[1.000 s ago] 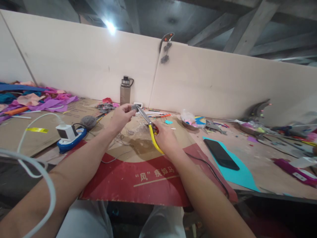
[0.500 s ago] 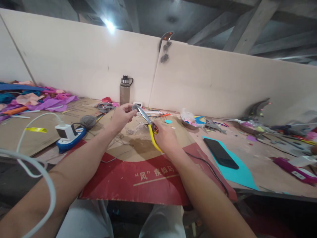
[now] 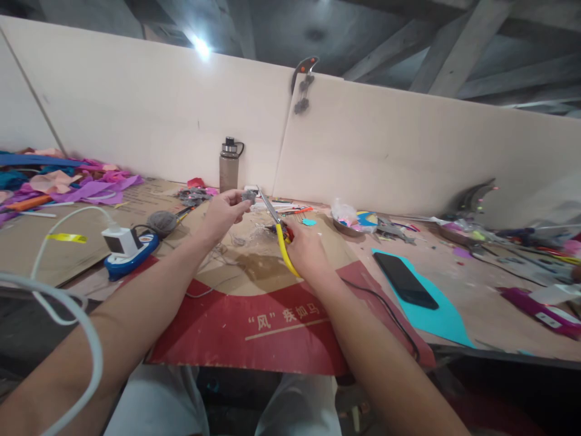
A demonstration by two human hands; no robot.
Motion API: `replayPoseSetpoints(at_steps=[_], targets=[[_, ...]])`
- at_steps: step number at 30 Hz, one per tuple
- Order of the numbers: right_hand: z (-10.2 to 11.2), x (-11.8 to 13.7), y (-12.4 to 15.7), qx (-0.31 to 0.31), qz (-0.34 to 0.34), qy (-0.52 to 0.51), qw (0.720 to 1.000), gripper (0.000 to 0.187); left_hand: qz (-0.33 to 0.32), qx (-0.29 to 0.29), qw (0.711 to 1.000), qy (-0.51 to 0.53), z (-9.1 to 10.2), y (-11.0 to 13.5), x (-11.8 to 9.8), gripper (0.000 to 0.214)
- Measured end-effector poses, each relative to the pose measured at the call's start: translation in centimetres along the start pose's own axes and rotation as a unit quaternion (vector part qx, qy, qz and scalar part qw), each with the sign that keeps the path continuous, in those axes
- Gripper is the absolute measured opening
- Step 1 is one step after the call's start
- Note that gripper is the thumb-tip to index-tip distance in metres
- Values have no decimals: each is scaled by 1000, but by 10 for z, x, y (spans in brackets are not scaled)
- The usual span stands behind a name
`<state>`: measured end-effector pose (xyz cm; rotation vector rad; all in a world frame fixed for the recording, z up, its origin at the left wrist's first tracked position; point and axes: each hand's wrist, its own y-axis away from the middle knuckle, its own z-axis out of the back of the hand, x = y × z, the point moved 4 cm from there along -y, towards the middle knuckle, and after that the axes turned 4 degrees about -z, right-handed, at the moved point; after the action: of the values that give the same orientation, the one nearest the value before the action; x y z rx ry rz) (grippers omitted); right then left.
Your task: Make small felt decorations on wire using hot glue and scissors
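the left grip (image 3: 226, 213) is pinched, thumb against fingers, on a small grey piece (image 3: 249, 197) that sits right at its tips, at 2 o'clock from the middle of that grip. the right grip (image 3: 307, 248) is curled around the yellow-handled scissors (image 3: 271, 209), whose blades point to 11 o'clock, just beside the grey piece; whether they touch it, i cannot tell. thread scraps (image 3: 222, 254) lie between the two grips, on the red-and-tan cardboard (image 3: 204, 333) spread over the surface (image 3: 476, 290). right behind the left grip, at 12 o'clock, a bottle (image 3: 229, 166) stands upright, its base partly hidden by that grip. near 9 o'clock is a yarn ball (image 3: 162, 223), and at 8 a blue power strip (image 3: 129, 261); a white cable (image 3: 93, 345) loops across the left forearm at lower left. from the right grip, a bowl (image 3: 347, 229) sits at 2 o'clock, and a dark phone (image 3: 403, 280) lies near 4 on a turquoise sheet (image 3: 447, 324).
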<state>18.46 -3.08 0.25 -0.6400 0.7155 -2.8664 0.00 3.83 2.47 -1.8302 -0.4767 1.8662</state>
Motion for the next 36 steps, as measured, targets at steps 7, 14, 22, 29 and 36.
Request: replayPoseSetpoints(at_steps=[7, 14, 22, 29, 36], targets=[[-7, -1, -1, 5, 16, -13, 1000, 32, 19, -11, 999, 31, 1, -3, 4, 25], [-8, 0, -1, 2, 20, 56, 998, 30, 39, -8, 997, 73, 1, -4, 5, 21], [0, 4, 3, -17, 12, 118, 993, 29, 67, 59, 985, 148, -7, -1, 4, 16], [2, 4, 3, -14, 7, 152, 988, 31, 76, 80, 978, 177, -11, 1, -2, 14], [5, 6, 3, -17, 17, 144, 989, 27, 84, 89, 977, 177, -9, 1, 0, 14]])
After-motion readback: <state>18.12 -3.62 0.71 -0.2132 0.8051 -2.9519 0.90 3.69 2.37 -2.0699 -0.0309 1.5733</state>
